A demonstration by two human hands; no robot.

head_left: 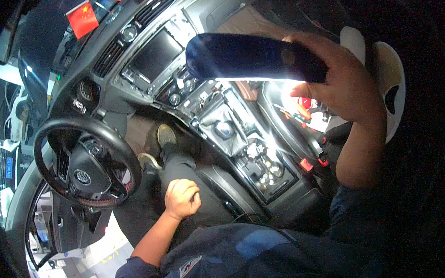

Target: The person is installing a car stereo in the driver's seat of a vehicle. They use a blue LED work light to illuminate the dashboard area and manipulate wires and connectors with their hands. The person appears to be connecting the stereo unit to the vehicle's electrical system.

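My right hand (346, 78) grips one end of a long dark-blue work light (248, 56). The lamp is raised over the centre console, and a bright white strip glows along its lower edge. Below it the gear lever (224, 129) stands in its surround, and the dashboard trim around the screen (159, 53) is off, with metal brackets bare. My left hand (182, 198) is closed in a loose fist on my thigh, with nothing visible in it.
The steering wheel (83, 176) is at the left. Red-handled tools (301, 110) lie on the passenger seat beside a red buckle (307, 165). Small parts fill the console tray (268, 177). Two little red flags (82, 20) stand on the dashboard.
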